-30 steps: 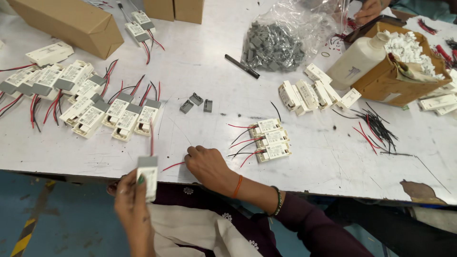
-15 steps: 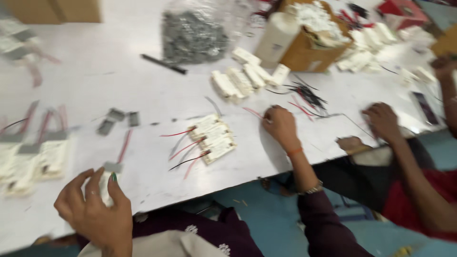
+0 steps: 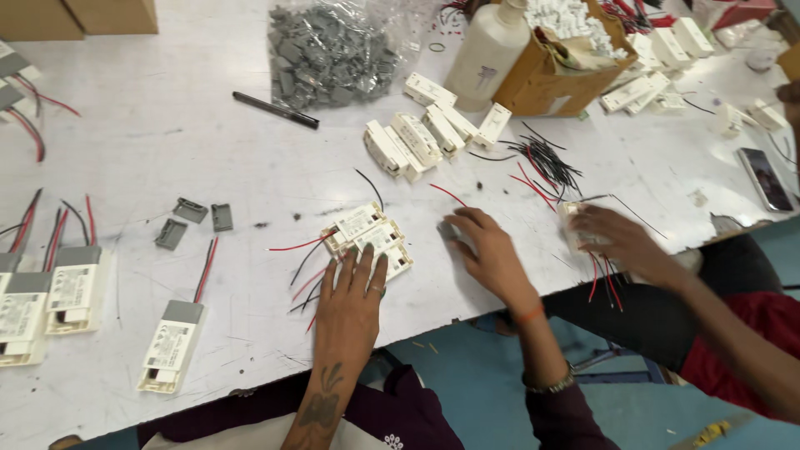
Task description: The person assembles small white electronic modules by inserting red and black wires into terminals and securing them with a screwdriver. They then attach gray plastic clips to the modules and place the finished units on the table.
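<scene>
Our left hand (image 3: 354, 287) lies flat, fingers spread, on the small cluster of white rectangular plastic modules with red and black wires (image 3: 367, 237) mid-surface, our right hand (image 3: 487, 250) loosely curled and empty beside it; capped units (image 3: 171, 346) lie left, loose grey caps (image 3: 192, 221) still unused.

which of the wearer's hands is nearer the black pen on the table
Left. The left hand rests on the small pile of white wired modules, below the black pen. The right hand lies flat on the table farther right.
</scene>
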`<action>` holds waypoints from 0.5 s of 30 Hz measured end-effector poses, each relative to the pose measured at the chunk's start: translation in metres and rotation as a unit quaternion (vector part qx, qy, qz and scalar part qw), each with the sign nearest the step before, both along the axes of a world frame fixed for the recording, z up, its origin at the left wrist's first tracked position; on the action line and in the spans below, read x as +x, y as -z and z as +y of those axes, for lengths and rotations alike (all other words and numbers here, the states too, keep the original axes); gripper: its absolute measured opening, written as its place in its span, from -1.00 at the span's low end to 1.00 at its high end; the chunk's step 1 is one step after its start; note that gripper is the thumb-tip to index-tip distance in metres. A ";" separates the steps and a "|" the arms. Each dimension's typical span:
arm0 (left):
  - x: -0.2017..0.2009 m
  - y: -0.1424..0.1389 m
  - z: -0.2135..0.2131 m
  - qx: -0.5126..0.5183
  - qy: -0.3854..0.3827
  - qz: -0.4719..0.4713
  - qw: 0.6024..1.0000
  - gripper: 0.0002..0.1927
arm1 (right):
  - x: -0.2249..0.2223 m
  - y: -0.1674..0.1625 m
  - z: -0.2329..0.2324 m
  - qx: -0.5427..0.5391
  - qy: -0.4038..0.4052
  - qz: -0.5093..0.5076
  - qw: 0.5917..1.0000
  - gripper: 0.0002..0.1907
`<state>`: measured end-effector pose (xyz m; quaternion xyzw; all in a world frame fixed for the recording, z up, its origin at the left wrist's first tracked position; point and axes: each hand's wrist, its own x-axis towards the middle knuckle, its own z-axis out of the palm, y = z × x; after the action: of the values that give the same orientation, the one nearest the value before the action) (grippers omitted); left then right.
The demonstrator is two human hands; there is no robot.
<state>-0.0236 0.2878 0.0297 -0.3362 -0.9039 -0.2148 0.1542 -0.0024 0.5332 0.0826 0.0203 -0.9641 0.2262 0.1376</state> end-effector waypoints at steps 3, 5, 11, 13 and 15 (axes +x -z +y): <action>0.004 0.009 -0.011 0.016 0.002 -0.026 1.000 -0.45 | 0.006 -0.007 0.004 0.043 -0.025 -0.022 0.999 -0.46; 0.009 0.012 -0.019 0.020 -0.002 -0.029 0.999 -0.48 | 0.003 -0.005 0.004 0.038 -0.049 -0.036 0.997 -0.43; 0.021 0.007 -0.042 0.044 -0.022 -0.040 0.998 -0.55 | -0.004 0.008 0.001 0.016 -0.080 -0.069 0.994 -0.68; 0.024 0.003 -0.046 0.048 -0.031 -0.044 0.997 -0.55 | -0.002 0.010 -0.001 0.009 -0.116 -0.060 0.991 -0.65; 0.024 0.000 -0.050 0.058 -0.042 -0.052 0.996 -0.50 | -0.001 0.009 -0.003 0.024 -0.148 -0.028 0.988 -0.56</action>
<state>0.0008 0.2376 0.0294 -0.2764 -0.9100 -0.2777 0.1353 -0.0029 0.5303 0.0733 0.1600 -0.9590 0.2215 0.0748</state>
